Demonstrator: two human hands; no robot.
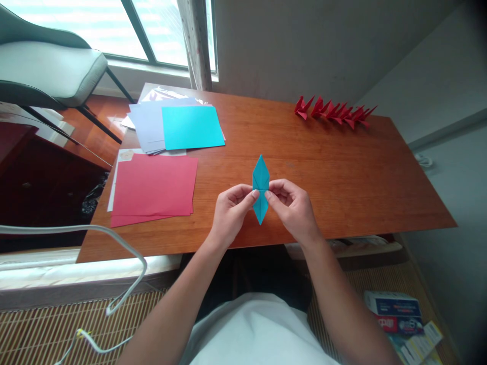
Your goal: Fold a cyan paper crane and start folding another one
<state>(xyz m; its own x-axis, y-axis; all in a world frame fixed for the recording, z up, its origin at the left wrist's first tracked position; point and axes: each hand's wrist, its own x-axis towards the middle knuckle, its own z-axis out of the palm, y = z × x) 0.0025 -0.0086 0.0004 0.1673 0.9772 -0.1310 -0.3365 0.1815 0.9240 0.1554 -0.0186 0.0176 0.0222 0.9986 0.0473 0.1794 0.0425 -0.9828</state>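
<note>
A blue folded paper (261, 172), shaped like a long diamond with creases across its middle, is held upright above the front part of the table. My left hand (234, 208) pinches its left edge near the middle, thumb on the near face. On the opposite edge, my right hand (291, 205) grips it the same way, thumb and fingers closed. Both thumb tips sit close together at the paper's waist. The fingers behind the paper are partly hidden.
Red paper sheets (154, 185) lie on the wooden table (361, 177) at left. Behind them a blue sheet (193, 126) rests on pale sheets (148, 124). Several red paper cranes (335, 111) stand in a row at the back right. A white cable (129, 248) loops at the lower left.
</note>
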